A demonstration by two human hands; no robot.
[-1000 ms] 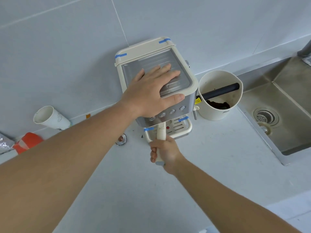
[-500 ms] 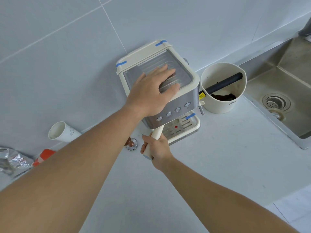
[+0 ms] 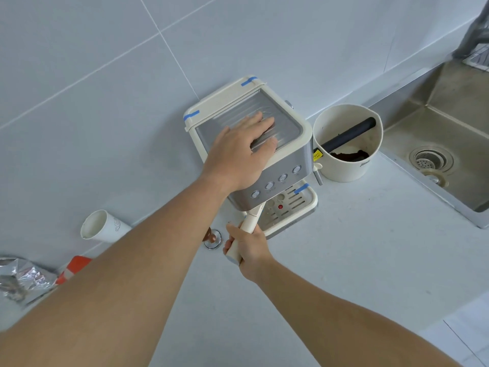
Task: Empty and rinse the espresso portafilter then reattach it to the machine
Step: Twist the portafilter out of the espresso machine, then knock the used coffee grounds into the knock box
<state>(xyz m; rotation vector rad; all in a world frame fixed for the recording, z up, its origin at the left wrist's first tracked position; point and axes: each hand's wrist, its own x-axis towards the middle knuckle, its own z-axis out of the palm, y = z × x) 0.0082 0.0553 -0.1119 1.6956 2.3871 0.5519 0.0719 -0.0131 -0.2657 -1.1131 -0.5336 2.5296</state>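
One cream portafilter handle [image 3: 250,225] juts from under the espresso machine [image 3: 264,165], its long axis slanting down-left toward the viewer. Right hand [image 3: 247,247] fingers wrap it; left hand [image 3: 239,154], fingers spread, presses the machine top. Knock box [image 3: 346,165] stands right, on the counter [image 3: 344,247].

counter [image 3: 344,260]: pale grey | on it: espresso machine [image 3: 285,154], knock box [image 3: 346,165], paper cup [image 3: 105,227], foil bag [image 3: 21,279]

The room is bright with soft, even light, and shadows on the pale surface [image 3: 344,260] are faint. The wide lens bends straight wall lines and stretches the near arms at the edges. Everything looks a little soft, with no harsh glare.
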